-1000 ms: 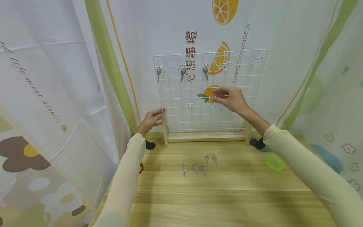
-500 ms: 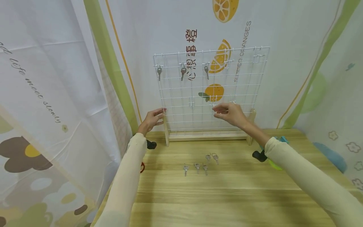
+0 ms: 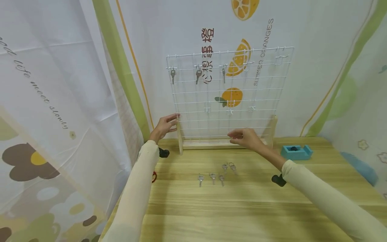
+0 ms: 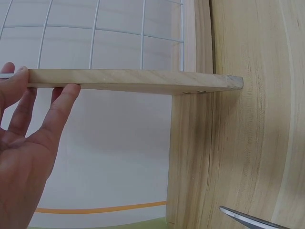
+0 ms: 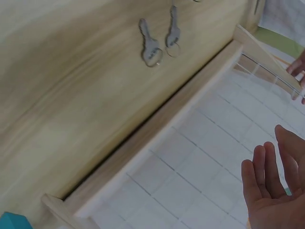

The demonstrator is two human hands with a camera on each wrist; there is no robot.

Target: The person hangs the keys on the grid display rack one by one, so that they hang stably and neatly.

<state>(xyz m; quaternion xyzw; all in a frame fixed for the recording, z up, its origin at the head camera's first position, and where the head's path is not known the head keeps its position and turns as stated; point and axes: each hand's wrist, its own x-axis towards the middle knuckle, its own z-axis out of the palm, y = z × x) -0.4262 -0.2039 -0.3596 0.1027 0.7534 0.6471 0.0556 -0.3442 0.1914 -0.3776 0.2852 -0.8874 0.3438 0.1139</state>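
A white wire grid rack [image 3: 226, 90] with a wooden base stands upright at the back of the table. My left hand [image 3: 165, 126] grips its left wooden post [image 4: 128, 78], thumb on one side and fingers on the other. Three keys [image 3: 198, 76] hang from hooks along the grid's upper left. White hooks [image 3: 231, 112] also sit on the lower grid, with nothing hung on them. My right hand [image 3: 247, 138] hovers in front of the grid's lower right, holding nothing, fingers loosely bent. Several keys with rings [image 3: 213, 178] lie on the table below.
A teal tape dispenser [image 3: 296, 153] stands on the wooden table [image 3: 242, 215], right of the rack. A red loop [image 3: 154, 176] shows beside my left sleeve; a metal blade [image 4: 248, 219] appears in the left wrist view. Printed curtains [image 3: 187, 20] hang behind and at the sides.
My right hand has come down from the lower hooks, away from the grid's middle towards the base. The left hand stays on the post. The tape dispenser is now uncovered by my right arm.
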